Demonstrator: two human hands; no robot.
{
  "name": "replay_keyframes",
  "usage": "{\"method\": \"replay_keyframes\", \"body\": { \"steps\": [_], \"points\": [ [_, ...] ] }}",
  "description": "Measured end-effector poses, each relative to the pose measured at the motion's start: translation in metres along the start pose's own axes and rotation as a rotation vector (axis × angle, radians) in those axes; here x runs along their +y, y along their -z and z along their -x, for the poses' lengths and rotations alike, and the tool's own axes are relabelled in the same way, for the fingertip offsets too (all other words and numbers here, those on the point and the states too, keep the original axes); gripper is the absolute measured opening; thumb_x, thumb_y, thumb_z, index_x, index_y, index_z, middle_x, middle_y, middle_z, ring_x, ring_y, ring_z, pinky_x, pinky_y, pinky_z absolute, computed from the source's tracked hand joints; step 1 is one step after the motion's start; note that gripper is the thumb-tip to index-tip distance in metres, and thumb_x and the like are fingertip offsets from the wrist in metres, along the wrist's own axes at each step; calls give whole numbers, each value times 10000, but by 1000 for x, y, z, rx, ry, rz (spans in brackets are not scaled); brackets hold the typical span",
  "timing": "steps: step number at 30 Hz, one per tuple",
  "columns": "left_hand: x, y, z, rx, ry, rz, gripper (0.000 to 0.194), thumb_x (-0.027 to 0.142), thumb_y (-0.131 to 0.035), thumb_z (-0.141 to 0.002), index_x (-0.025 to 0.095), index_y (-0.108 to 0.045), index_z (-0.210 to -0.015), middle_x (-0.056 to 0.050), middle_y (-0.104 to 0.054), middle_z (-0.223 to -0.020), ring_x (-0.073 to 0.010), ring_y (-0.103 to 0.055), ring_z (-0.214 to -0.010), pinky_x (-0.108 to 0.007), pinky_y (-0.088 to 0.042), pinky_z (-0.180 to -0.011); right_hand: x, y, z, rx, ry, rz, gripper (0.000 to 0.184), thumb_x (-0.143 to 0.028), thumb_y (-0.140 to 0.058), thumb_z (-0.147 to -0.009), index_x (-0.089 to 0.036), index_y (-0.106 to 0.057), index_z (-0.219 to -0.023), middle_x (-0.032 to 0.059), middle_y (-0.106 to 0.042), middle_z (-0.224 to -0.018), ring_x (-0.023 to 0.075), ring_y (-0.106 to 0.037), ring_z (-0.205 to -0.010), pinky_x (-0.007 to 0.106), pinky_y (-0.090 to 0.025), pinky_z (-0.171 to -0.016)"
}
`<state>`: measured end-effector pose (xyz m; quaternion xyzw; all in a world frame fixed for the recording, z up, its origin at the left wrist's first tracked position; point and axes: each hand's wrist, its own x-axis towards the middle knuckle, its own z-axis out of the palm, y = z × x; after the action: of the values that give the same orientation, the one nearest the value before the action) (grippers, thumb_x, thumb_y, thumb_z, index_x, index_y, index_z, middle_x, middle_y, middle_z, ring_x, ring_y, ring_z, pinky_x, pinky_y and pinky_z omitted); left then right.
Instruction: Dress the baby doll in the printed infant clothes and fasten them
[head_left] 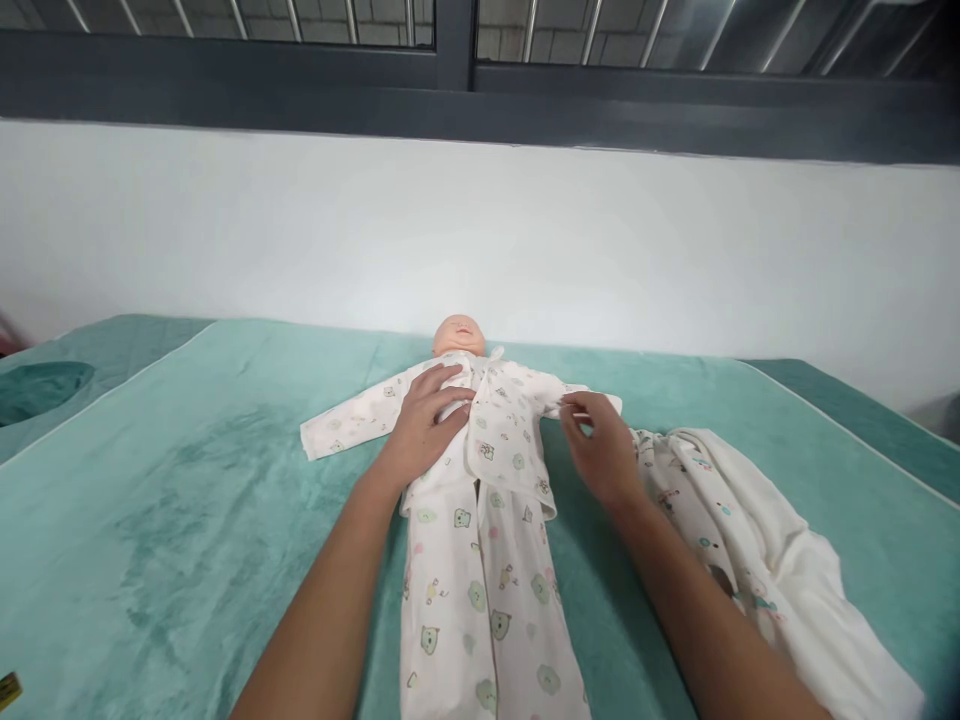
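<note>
White patterned cloth of the doll's top [512,420] lies under your left hand [427,425], spread flat on the chest with its fingers slightly apart. Your right hand [600,445] bends inward at the sleeve, thumb and fingertips nearly together; you cannot tell whether they pinch it. Beyond your left hand is the doll's head [459,336]; nearer you, patterned trousers [487,600]. Right of your right hand, crumpled white cloth [780,560] rests on the green cover [225,480].

Left hand [426,425] reaches palm-down; right hand [604,445] curls its fingers [576,432].
</note>
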<state>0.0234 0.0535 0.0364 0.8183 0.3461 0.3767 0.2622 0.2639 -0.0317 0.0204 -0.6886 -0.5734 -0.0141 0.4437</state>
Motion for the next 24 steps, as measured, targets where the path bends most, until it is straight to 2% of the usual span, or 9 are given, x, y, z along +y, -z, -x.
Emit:
{"method": "replay_keyframes", "body": {
  "steps": [3,5,8,10,15,21,24],
  "points": [
    [0,0,0,17,-1,7,189,331,-535,-910,284,-695,-999,-7,-512,-1415,-219,-325,-1401,-447,-273,-1181,-58,-7,0,-196,38,-109,190,-350,-443,-921,-215,-560,-856,32,-613,-850,164,-571,-751,282,-439,-681],
    [0,0,-1,24,11,21,173,317,-547,-900,283,-701,-971,0,-517,-1410,-217,-323,-1401,-443,-269,-1184,-88,-12,-4,-363,79,11,220,-382,-502,-889,-218,-506,-743,11,-580,-762,155,-521,-667,281,-377,-614],
    [1,0,-1,23,41,42,166,285,-551,-891,288,-705,-950,18,-520,-1408,-210,-330,-1397,-432,-266,-1187,-112,-18,-8,-495,51,220,311,-465,-572,-831,-215,-444,-697,20,-555,-736,148,-457,-596,281,-277,-545],
    [2,0,-2,25,56,45,169,261,-545,-887,287,-707,-931,29,-527,-1401,-204,-341,-1389,-425,-271,-1184,-116,-23,-8,-510,27,284,301,-448,-553,-839,-211,-436,-692,27,-547,-729,142,-436,-576,280,-238,-535],
    [3,0,-2,26,76,37,151,285,-555,-887,281,-705,-898,33,-529,-1400,-202,-347,-1383,-420,-274,-1179,-110,-31,-3,-416,29,265,215,-273,-471,-848,-199,-407,-657,-3,-509,-677,125,-377,-566,276,-198,-546],
    [4,-1,-1,29,73,44,138,329,-571,-889,278,-698,-908,17,-523,-1405,-204,-349,-1384,-425,-275,-1177,-86,-29,-5,-414,119,-44,258,-206,-466,-827,-185,-318,-617,-38,-417,-609,112,-369,-593,268,-235,-574],
    [4,-1,-1,33,67,39,139,334,-576,-888,273,-700,-906,10,-526,-1403,-211,-354,-1381,-432,-282,-1173,-78,-27,-8,-450,89,-193,230,-195,-460,-826,-191,-344,-627,-45,-390,-610,112,-375,-605,264,-251,-574]
  ]
}}
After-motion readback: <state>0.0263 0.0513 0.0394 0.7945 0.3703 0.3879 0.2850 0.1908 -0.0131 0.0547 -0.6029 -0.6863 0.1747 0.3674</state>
